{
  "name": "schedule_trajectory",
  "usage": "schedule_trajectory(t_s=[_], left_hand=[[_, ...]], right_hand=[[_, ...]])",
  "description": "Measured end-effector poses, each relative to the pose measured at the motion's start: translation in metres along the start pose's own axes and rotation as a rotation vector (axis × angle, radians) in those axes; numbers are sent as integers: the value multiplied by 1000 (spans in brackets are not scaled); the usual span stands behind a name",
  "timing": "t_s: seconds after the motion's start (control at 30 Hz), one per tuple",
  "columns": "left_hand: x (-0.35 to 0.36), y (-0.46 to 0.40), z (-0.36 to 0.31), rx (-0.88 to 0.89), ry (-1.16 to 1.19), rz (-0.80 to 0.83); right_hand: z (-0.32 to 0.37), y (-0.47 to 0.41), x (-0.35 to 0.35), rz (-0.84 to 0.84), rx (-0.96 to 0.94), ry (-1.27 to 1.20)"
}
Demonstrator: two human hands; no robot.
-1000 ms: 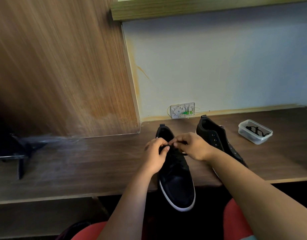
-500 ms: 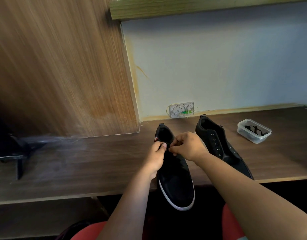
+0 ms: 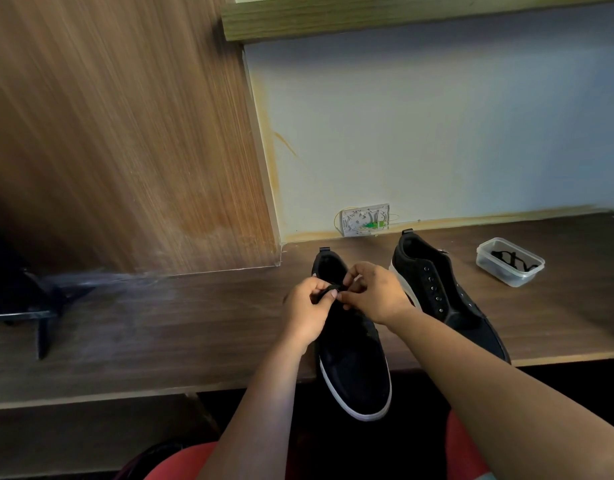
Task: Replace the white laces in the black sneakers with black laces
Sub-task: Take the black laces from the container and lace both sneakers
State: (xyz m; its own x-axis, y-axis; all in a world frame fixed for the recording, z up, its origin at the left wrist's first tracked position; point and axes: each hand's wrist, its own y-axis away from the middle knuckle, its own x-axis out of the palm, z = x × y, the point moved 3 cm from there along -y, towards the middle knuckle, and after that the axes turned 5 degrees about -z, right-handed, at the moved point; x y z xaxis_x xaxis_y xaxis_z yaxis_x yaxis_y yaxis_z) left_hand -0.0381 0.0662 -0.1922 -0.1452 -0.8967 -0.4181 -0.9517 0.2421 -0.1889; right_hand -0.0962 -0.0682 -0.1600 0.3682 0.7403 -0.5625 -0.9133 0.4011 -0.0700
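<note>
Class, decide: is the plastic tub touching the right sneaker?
Apart. The head view shows bare desk between the tub and the sneaker.

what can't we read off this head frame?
- Lacing on the left sneaker: hidden by left hand and right hand.
- Black lace: only a short pinched bit shows.
- Container contents: too small.
- Dark object: cut off by the left edge.

On the desk (image 3: 160, 327), the left hand (image 3: 307, 311) and right hand (image 3: 375, 294) pinch a black lace (image 3: 330, 291) over the near sneaker (image 3: 354, 368), toe overhanging the edge; the second sneaker (image 3: 433, 282) lies right, a clear tub (image 3: 510, 261) of laces farther right
</note>
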Motion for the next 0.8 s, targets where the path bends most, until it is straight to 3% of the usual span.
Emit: schedule_trajectory(t_s=[0.2,0.4,0.63,0.8], left_hand=[[0,2,0,-5,30,-4],[0,6,-5,-12,65,-8],[-2,3,-1,-20,60,5],[-3,5,-5,-160,239,-29]], right_hand=[[5,-1,-2,80,-44,-73],[3,-1,2,21,105,-155],[2,-1,5,-49,125,-188],[2,-2,5,-16,58,-116]])
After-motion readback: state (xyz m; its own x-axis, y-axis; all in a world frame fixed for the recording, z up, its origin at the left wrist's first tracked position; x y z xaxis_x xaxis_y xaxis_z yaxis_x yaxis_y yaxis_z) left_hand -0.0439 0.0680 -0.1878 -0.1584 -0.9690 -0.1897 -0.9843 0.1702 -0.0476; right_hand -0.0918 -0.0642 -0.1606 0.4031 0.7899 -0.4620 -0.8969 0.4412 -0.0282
